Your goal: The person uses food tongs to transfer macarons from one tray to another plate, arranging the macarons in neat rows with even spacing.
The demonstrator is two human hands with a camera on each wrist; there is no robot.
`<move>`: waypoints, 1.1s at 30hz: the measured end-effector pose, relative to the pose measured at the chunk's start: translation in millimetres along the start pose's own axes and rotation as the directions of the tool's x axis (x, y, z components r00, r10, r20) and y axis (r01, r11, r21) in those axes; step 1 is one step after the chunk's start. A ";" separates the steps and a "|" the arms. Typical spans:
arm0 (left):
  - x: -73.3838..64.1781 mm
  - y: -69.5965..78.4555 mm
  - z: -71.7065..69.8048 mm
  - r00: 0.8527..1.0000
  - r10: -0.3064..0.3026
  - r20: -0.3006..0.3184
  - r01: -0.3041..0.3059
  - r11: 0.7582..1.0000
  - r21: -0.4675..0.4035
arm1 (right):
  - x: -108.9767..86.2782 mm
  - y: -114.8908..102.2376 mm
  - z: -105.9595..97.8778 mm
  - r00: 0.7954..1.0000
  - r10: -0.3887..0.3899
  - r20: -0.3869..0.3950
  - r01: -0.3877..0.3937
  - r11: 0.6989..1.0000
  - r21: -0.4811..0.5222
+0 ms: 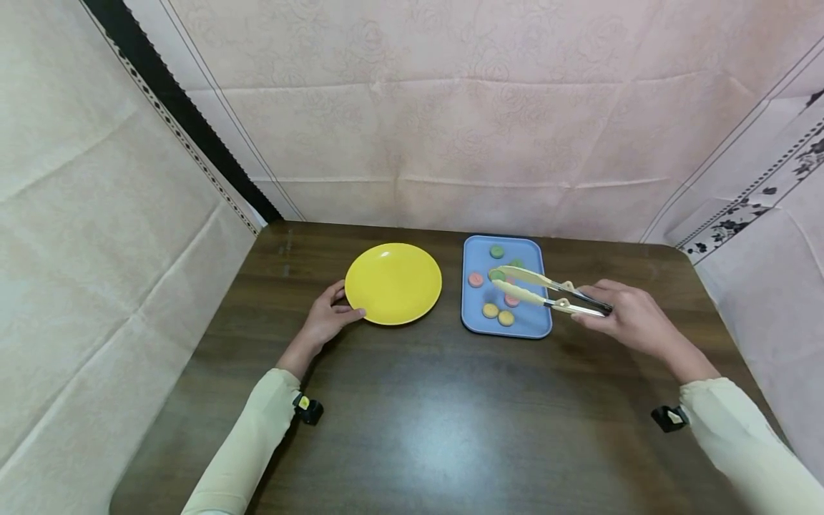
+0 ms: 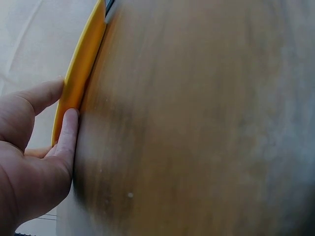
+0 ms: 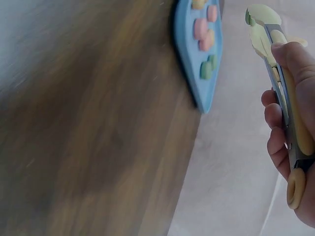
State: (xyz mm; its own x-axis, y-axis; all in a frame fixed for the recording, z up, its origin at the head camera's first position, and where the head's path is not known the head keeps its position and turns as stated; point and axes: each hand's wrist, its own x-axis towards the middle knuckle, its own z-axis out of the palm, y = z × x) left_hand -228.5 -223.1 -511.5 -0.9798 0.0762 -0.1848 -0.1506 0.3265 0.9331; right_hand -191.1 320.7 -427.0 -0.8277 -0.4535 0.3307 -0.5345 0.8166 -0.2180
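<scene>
My right hand (image 1: pixel 627 315) holds a pair of tongs (image 1: pixel 523 292) with cream tips and metal arms, thumb on one side and fingers curled round the other in the right wrist view. Between the tong tips sits a small round green piece (image 3: pixel 248 18), above the blue tray (image 1: pixel 470 313). My left hand (image 1: pixel 327 315) holds the left rim of a round yellow plate (image 1: pixel 394 284), its thumb at the near edge and fingers at the far side. On the tray lie small thick discs: green (image 1: pixel 497 252), pink (image 1: pixel 476 280) and yellow (image 1: pixel 506 317).
Plate and tray stand side by side towards the back of the dark wooden table (image 1: pixel 399 400), a narrow gap between them. Pale patterned cloth (image 1: pixel 450 143) hangs behind the table and at both sides. A small black camera sits on each wrist.
</scene>
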 end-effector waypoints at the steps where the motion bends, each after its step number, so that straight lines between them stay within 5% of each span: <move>1: -0.1 0.2 0.0 1.000 -0.002 -0.001 0.002 1.000 0.001 | 4.5 -2.2 1.4 1.000 -0.004 0.000 0.004 1.000 0.009; 8: 3.4 -4.6 0.7 1.000 -0.012 -0.004 0.012 1.000 0.007 | 34.2 -16.3 8.9 0.999 -0.047 -0.015 0.048 0.997 0.063; 16: -18.3 32.1 -0.2 0.999 -0.043 0.028 0.043 0.999 0.004 | 67.7 -29.4 23.2 0.999 -0.048 0.021 0.046 0.993 0.105; 27: -18.2 32.6 -1.6 0.999 -0.041 0.034 0.041 0.999 -0.010 | 115.4 -54.8 58.3 0.992 -0.126 -0.006 0.126 0.979 0.159; 33: -5.6 14.7 -1.6 0.998 -0.058 0.022 0.058 0.998 -0.006 | 135.9 -72.1 73.5 0.990 -0.141 0.015 0.137 0.979 0.152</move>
State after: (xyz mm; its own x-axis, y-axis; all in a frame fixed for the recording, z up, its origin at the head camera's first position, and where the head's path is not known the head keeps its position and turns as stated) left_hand -225.4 -220.2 -496.3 -0.9663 0.0781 -0.2455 -0.2081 0.3247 0.9226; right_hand -277.7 173.9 -433.8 -0.7466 -0.5693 0.3443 -0.6626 0.6828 -0.3078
